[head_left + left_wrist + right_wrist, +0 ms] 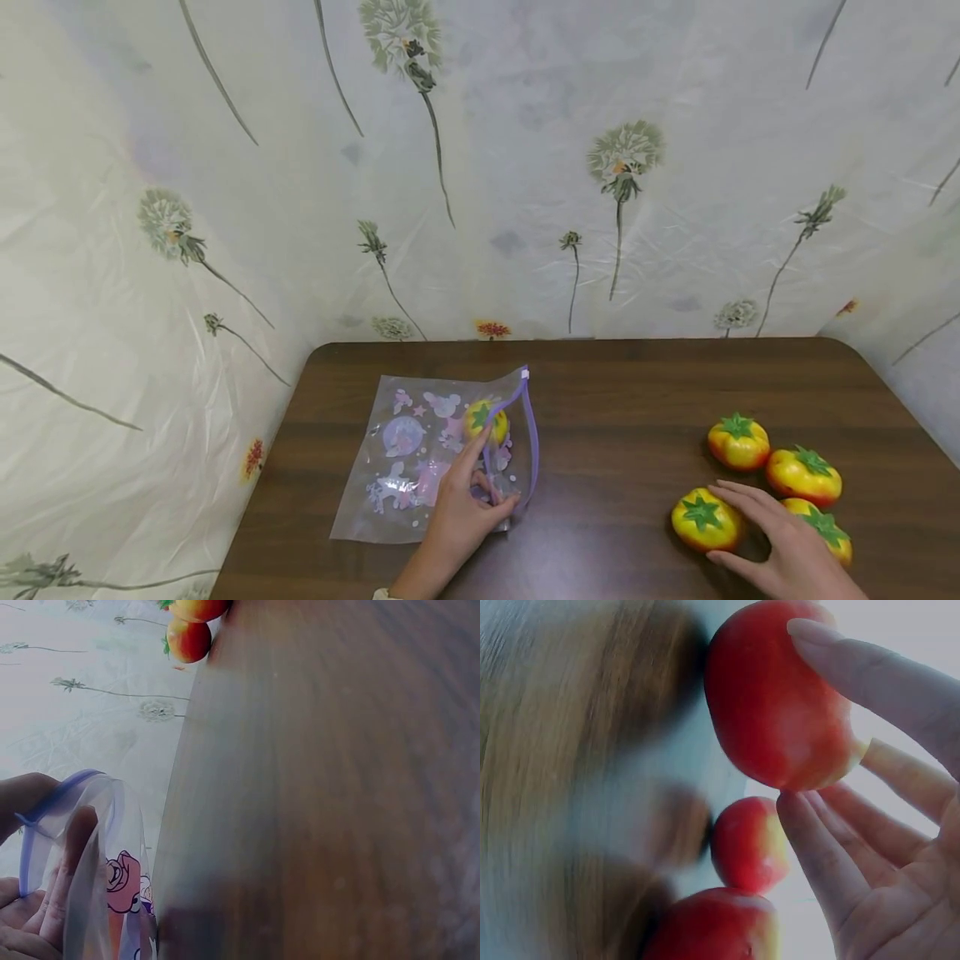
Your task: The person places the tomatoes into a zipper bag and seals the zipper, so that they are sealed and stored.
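Note:
A clear slider zip bag [367,517] with pastel cartoon prints and a purple zip edge lies on the left of the table. Inside it, near the mouth, sits one yellow tomato [474,423] with a green star-shaped top. My left hand [459,510] pinches the bag's mouth, which gapes in the left wrist view. Over on the right, my right hand [791,542] has thumb and fingers around another tomato [697,521]. In the right wrist view this tomato [772,697] shows its red underside, with the thumb on one side and fingertips on the other.
Three more tomatoes stand beside my right hand: one at the back [738,446], one to its right [802,479], one partly behind the hand [836,542]. The dark wooden table [600,400] backs onto a flower-patterned covering [510,167].

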Action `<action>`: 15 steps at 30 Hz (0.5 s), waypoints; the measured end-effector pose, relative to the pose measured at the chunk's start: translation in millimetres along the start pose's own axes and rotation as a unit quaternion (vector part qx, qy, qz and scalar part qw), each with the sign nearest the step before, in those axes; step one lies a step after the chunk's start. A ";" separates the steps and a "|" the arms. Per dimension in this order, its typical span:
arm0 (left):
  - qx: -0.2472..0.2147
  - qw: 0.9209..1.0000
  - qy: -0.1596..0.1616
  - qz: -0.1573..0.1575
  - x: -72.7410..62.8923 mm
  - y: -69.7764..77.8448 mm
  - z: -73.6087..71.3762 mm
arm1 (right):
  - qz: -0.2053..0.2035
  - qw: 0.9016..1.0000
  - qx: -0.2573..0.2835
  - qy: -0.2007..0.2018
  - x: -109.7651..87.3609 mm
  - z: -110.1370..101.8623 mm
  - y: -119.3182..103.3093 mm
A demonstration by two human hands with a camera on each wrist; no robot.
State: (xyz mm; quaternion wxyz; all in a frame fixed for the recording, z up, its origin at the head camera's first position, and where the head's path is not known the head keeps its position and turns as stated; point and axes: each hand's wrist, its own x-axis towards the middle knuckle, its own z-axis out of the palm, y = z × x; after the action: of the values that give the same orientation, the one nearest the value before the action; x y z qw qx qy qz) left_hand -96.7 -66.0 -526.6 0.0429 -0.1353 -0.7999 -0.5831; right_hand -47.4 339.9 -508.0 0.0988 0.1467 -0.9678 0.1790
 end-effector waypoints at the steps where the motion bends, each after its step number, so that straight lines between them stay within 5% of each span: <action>1: 0.000 1.000 0.000 0.000 0.1 0.0 0.1 | -0.006 1.000 0.004 0.009 0.0 1.3 0.0; 15: -0.011 1.000 -0.001 -0.009 0.3 1.3 -0.6 | 0.045 0.987 0.149 -0.032 9.3 7.8 -8.7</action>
State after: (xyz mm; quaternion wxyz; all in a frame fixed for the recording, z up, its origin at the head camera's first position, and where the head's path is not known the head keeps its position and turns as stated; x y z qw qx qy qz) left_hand -96.8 -66.1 -525.1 0.0354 -0.1292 -0.7946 -0.5921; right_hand -54.4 326.9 -510.2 0.0364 0.1214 -0.9388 0.3204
